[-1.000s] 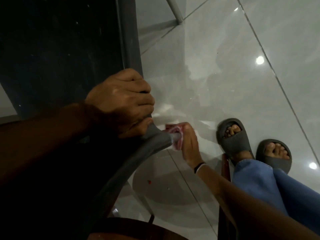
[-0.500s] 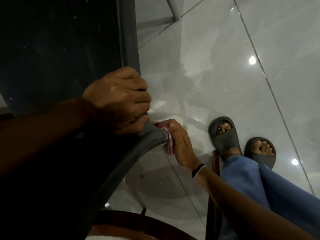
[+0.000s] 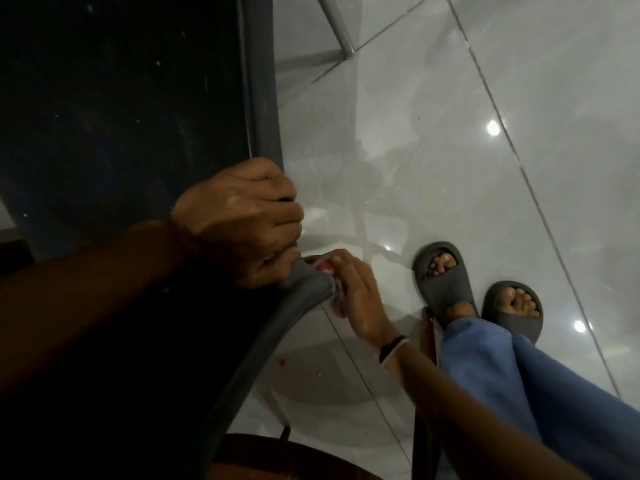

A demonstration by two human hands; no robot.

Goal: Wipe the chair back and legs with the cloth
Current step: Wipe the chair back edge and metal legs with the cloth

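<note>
Pink cloth (image 3: 330, 287) bunched against the rounded grey corner of the chair back (image 3: 304, 289), pinched there by the right hand (image 3: 360, 299), fingers curled tight around the fabric. Left hand (image 3: 242, 220) clenched over the same rim just above, bracing the frame. Best done, by the look of it: firm wrap around the curved edge, steady pull along the tube, brace kept close to the cloth. Smooth matte grey rim, dark flat panel inside it; soft crumpled fabric; glossy pale tiled floor (image 3: 450, 168) below; grey slide sandals (image 3: 446, 282) near, legs not yet wiped
</note>
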